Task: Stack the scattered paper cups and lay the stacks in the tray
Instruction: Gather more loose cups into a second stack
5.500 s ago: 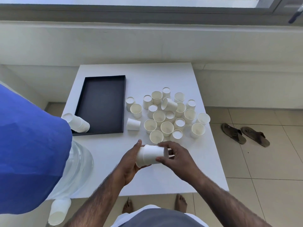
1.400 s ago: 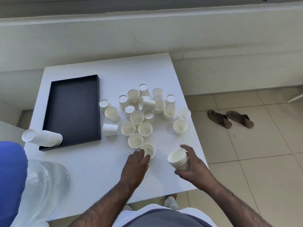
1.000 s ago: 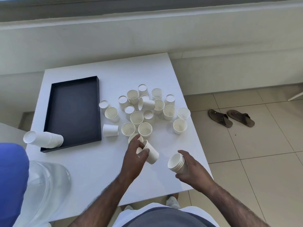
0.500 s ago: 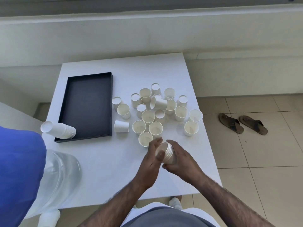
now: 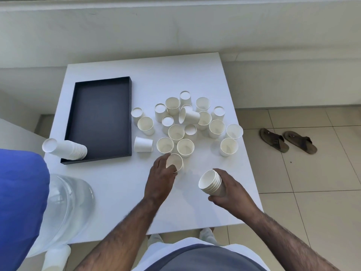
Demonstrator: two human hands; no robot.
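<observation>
Soft, even daylight fills the scene, bright but not harsh; the white table [image 5: 117, 192] is nearly washed out, faintly bluish; cups [image 5: 228, 146] cast pale shadows leftward; straight lines bow near the frame's edges from the wide lens; the blue shape [image 5: 19, 202] at lower left is blurred.

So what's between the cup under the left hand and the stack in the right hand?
Head view: only bare white table between cup and stack.

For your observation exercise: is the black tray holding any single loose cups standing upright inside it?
No. The tray holds only one stack of cups lying on its side across the near left corner.
</observation>
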